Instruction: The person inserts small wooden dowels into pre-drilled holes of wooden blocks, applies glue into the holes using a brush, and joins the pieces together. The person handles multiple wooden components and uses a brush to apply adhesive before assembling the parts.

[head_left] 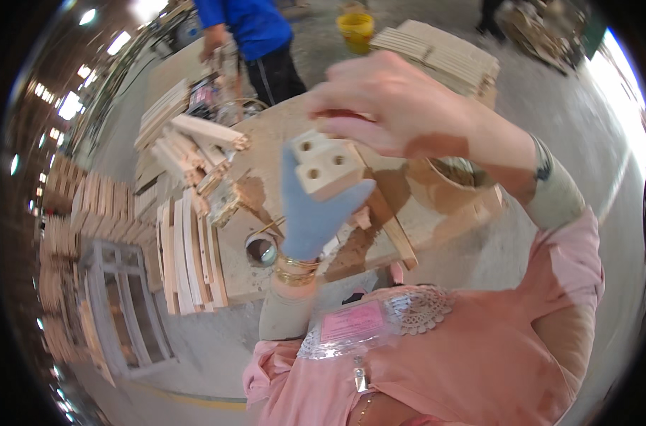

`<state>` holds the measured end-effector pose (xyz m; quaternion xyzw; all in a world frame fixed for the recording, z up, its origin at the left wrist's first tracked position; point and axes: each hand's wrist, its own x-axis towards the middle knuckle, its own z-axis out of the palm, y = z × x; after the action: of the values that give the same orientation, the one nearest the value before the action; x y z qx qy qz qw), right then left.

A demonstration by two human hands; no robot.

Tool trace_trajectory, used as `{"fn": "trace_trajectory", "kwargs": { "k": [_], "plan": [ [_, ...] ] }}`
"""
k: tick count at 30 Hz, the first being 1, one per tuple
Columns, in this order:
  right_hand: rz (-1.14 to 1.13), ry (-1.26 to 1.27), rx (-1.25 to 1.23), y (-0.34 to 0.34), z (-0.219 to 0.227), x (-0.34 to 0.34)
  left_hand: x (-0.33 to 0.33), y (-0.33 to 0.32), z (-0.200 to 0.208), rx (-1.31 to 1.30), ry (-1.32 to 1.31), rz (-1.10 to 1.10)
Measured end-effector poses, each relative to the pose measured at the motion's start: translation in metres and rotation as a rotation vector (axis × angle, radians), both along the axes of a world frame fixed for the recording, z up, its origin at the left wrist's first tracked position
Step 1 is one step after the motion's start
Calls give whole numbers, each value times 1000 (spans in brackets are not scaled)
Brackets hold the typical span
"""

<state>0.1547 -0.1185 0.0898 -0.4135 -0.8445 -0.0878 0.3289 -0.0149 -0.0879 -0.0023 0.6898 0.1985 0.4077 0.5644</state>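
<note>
My left hand (310,216), in a light blue glove, holds a pale wooden block with several round drilled holes (328,165) above the workbench, its holed face up. The thumb is spread along the block's near edge. Just above and beyond the block is my bare right hand (379,106), its fingers curled closed and smeared by motion. Whether anything is in those fingers is hidden. A small round pot (261,248) with a thin stick across it stands beside my left wrist. Past the block, a long wooden strip (392,231) lies on the bench.
Sawn sticks (188,248) lie at the bench's left edge, with more wood pieces behind. A wide tub (436,186) stands right, under my right forearm. Farther back are stacked boards (436,53), a yellow bucket (356,32) and a person in blue (255,32) handling wood.
</note>
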Motion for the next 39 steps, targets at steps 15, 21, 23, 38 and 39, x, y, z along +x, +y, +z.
{"fn": "trace_trajectory", "kwargs": {
  "k": [15, 21, 23, 38, 39],
  "plan": [
    [-573, 96, -1431, 8, -163, 179, -8, -8, -21, 65, 95, 259],
    [-633, -262, -1403, 24, -284, 205, -19, 3, -29, 241, 365, 203],
    [-643, -427, -1259, 25, -301, 197, -22, 2, -31, 206, 400, 203],
    [-366, 681, -683, -11, -65, 140, 8, 16, -15, 270, 146, 59],
    [-298, 727, -531, -10, -43, 124, 10, 16, -14, 201, 108, 50]
  ]
}}
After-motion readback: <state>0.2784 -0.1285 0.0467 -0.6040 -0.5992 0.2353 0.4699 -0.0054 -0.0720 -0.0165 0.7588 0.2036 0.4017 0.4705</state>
